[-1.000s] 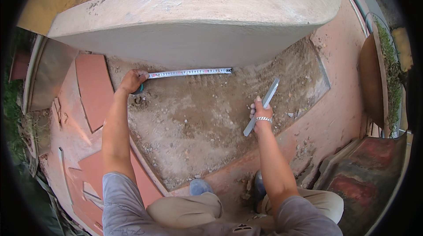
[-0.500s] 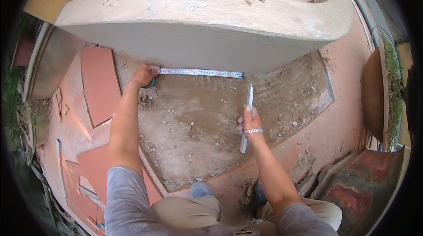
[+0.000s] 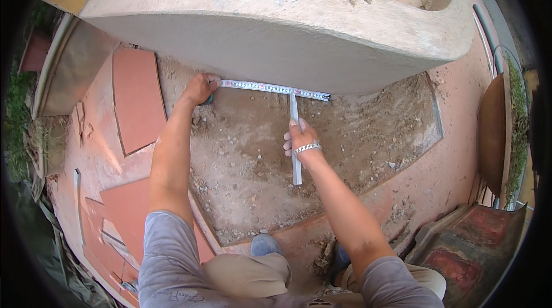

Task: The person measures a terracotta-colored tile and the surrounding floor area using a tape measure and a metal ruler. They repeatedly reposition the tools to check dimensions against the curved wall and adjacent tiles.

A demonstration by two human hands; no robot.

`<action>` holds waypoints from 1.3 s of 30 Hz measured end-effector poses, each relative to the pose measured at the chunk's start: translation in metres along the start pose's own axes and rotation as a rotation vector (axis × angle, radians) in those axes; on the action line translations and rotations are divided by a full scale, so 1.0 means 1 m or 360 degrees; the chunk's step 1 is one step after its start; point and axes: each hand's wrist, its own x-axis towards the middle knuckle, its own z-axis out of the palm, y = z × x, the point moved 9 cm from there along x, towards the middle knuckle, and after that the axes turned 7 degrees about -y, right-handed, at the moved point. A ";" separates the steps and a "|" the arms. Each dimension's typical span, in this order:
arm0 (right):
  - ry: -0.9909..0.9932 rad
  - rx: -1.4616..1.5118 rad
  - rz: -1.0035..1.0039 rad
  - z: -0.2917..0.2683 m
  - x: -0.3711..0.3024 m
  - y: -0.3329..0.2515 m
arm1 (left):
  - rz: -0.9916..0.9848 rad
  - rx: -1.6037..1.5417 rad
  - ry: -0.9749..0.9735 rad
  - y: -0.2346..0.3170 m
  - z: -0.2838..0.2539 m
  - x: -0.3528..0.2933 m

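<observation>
My left hand [image 3: 201, 89] is closed around a tape measure, whose turquoise case shows just beneath the palm. Its white blade [image 3: 270, 88] runs out rightward over the dirt, close along the foot of the curved plastered wall [image 3: 230, 35]. In my right hand [image 3: 302, 136] is a straight, narrow metal bar [image 3: 296, 171], gripped near its middle with fingers wrapped round it. The bar points away from me, and its far tip meets the tape's near edge right of the blade's middle. Whether tip and blade truly touch, I cannot tell.
Bare dirt with small stones [image 3: 247, 170] fills the gap before the wall. Red tiles [image 3: 137, 101] lie at the left, with cut pieces [image 3: 109, 239] nearer me. A brown planter [image 3: 493, 132] stands at the right, above a dark, red-patched sheet [image 3: 460, 250].
My right hand has moved left and slightly away from me, bringing the bar's tip to the tape. My left hand and the tape sit a little further right in view, the tape more slanted.
</observation>
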 end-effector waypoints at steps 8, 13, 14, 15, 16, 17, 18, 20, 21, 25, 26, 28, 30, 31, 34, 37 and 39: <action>0.0021 -0.0108 -0.0009 0.010 0.013 -0.002 | -0.0066 -0.0058 -0.0042 -0.006 0.008 0.001; 0.0044 -0.0152 -0.0038 0.011 0.024 0.000 | -0.0044 -0.0049 -0.0057 -0.008 0.010 0.003; 0.0056 -0.0176 -0.0048 0.010 0.025 0.001 | -0.0065 -0.0073 -0.0060 -0.009 0.010 0.003; 0.0059 -0.0158 -0.0056 0.011 0.027 0.002 | -0.0094 -0.0093 -0.0072 -0.010 0.011 0.003; 0.0067 -0.0149 -0.0064 0.011 0.028 0.003 | -0.0099 -0.0104 -0.0077 -0.010 0.011 0.003; 0.0079 -0.0153 -0.0061 0.011 0.028 0.004 | -0.0113 -0.0110 -0.0091 -0.010 0.011 0.002; 0.0070 -0.0123 -0.0070 0.012 0.029 0.005 | -0.0127 -0.0116 -0.0105 -0.010 0.011 0.002; 0.0068 -0.0107 -0.0062 0.014 0.030 0.007 | -0.0133 -0.0104 -0.0090 -0.010 0.011 0.001; 0.0058 -0.0077 -0.0074 0.015 0.031 0.007 | -0.0128 -0.0100 -0.0079 -0.010 0.010 0.001; 0.0071 -0.0047 -0.0084 0.018 0.033 0.009 | -0.0093 -0.0113 -0.0072 -0.010 0.010 0.002; 0.0083 -0.0074 -0.0093 0.018 0.033 0.009 | -0.0116 -0.0126 -0.0082 -0.011 0.011 0.002; 0.0087 -0.0051 -0.0093 0.018 0.035 0.010 | -0.0149 -0.0137 -0.0095 -0.013 0.012 0.003; 0.0096 -0.0047 -0.0102 0.017 0.037 0.012 | -0.0159 -0.0130 -0.0094 -0.014 0.012 0.003; 0.0102 -0.0038 -0.0105 0.017 0.038 0.012 | -0.0168 -0.0123 -0.0098 -0.014 0.013 0.003; 0.0110 -0.0071 -0.0130 0.017 0.040 0.012 | -0.0169 -0.0101 -0.0098 -0.013 0.012 0.003; 0.0128 -0.0067 -0.0134 0.017 0.039 0.013 | -0.0153 -0.0091 -0.0112 -0.013 0.013 0.004; 0.0134 -0.0055 -0.0138 0.018 0.038 0.012 | -0.0137 -0.0069 -0.0115 -0.014 0.014 0.004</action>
